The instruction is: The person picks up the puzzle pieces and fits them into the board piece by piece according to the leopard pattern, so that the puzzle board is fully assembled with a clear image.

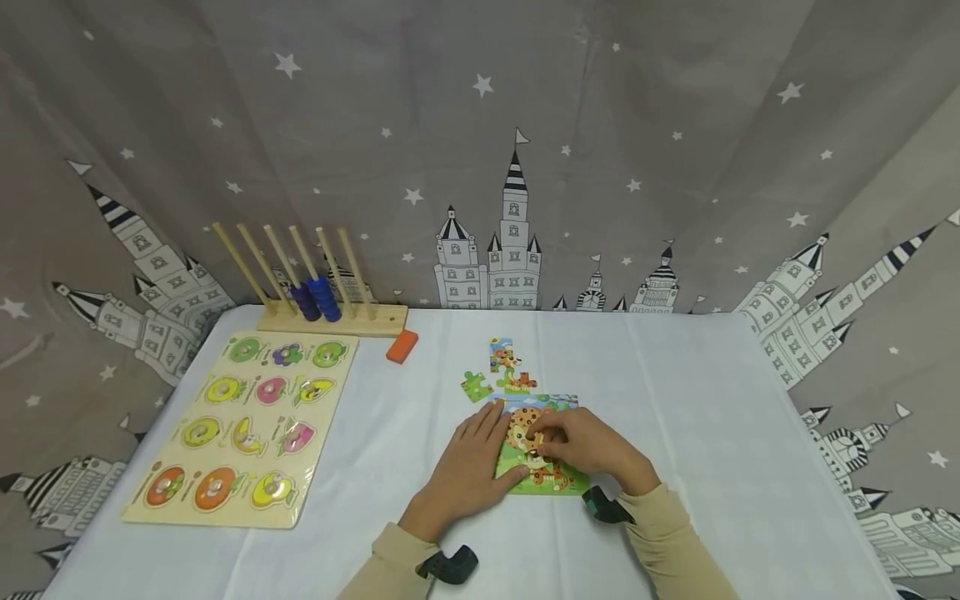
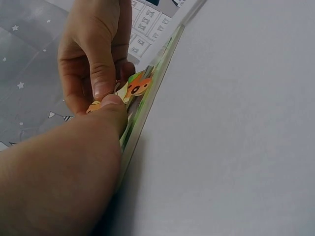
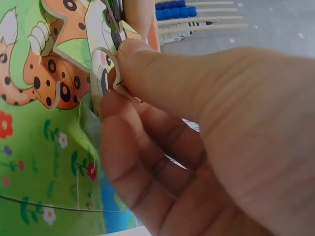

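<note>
A leopard jigsaw puzzle board [image 1: 551, 485] with a green, flowered picture lies before me. My left hand [image 1: 467, 468] rests along its left side, fingers extended over the upper left corner and thumb pointing across the lower part. Above the middle of the picture, my right hand [image 1: 581, 442] pinches a jigsaw piece [image 3: 96, 73] between thumb and fingers. The piece shows part of the leopard's face, and my fingers hide some of it. In the left wrist view, my left thumb [image 2: 114, 110] overlaps the right hand's fingertips near another orange-spotted part [image 2: 140, 86].
Just beyond the board lie several loose jigsaw pieces, including a green one [image 1: 476, 386] and an orange one [image 1: 528, 381]. A fruit peg puzzle [image 1: 247, 483] lies at left. Behind it stands a wooden peg rack [image 1: 386, 319] with blue beads, beside an orange block [image 1: 402, 347].
</note>
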Motion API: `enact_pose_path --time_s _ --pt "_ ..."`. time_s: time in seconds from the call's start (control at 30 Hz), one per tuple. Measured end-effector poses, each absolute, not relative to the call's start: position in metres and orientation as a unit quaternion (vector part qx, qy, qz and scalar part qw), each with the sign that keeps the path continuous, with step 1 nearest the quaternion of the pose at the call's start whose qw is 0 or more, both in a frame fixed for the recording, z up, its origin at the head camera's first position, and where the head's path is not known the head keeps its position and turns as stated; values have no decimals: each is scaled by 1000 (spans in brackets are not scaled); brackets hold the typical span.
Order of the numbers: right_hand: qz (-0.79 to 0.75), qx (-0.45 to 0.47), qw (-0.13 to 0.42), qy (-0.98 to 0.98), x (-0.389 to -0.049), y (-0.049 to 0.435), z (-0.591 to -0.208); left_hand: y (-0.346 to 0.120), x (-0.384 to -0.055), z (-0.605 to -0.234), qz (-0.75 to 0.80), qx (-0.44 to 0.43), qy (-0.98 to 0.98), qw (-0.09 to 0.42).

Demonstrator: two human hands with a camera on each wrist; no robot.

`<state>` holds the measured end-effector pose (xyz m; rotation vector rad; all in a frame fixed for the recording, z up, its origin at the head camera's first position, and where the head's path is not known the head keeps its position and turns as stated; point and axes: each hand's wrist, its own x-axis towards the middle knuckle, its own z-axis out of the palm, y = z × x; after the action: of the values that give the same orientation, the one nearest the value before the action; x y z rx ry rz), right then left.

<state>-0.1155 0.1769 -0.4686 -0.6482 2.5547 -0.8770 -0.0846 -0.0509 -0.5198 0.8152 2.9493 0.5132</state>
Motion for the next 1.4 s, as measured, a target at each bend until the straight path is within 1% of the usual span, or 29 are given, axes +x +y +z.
enact_pose_path --time_s 0.2,0.37,0.5,0.7,0.93,1.23,1.4 --pt "-327 -201 156 910 -117 177 -472 -50 -85 -523 166 263 950 17" --pt "-324 -204 122 916 -117 175 -474 -50 -85 -524 161 264 951 15" --pt "-320 -180 107 924 -116 170 -475 -49 -86 -524 165 264 950 6" --pt "-298 -127 83 942 -117 161 -475 -49 -87 -522 189 263 946 -24" --pt "-266 -122 53 955 -115 153 -479 -49 -87 -523 187 259 947 -28" --pt "-265 -121 49 955 -111 151 -476 -48 -87 -527 180 262 947 -46" --pt "-289 -118 63 948 -118 157 -478 -48 -86 -526 184 258 948 -39"
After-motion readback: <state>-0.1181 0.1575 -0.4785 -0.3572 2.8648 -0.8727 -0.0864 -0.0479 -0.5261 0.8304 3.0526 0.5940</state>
